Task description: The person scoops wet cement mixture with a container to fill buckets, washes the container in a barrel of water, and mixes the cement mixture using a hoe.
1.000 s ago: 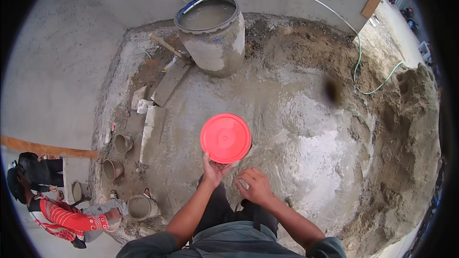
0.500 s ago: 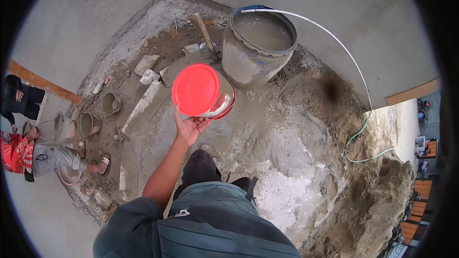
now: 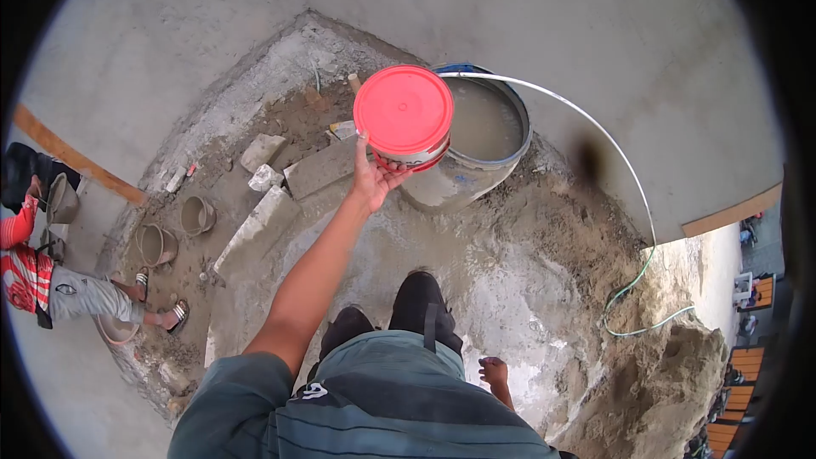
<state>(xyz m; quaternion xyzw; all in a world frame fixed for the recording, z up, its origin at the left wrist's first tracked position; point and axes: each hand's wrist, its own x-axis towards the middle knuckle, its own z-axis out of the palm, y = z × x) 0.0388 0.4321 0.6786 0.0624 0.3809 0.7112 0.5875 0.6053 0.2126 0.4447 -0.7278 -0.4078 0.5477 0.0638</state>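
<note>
My left hand [image 3: 374,183] grips a round plastic tub [image 3: 415,155] with a red lid [image 3: 404,109], thumb on its near side and fingers beneath. The tub is held up, lid facing me, overlapping the near-left rim of a large mud-caked barrel [image 3: 450,187] in this view. Murky water [image 3: 483,123] fills much of the barrel. Low at my right side hangs my right hand [image 3: 493,371], its fingers loosely bent, with nothing visible in it.
A white-green hose [image 3: 586,115] runs from the barrel across the right. Concrete blocks [image 3: 259,229] and small buckets [image 3: 156,246] lie left. Another person [image 3: 81,293] stands at far left with a bucket [image 3: 63,201]. Wet mortar and sand [image 3: 586,357] cover the ground.
My left hand has carried the tub forward and right, up to the barrel. My right hand has come into view. The person at left has raised a bucket.
</note>
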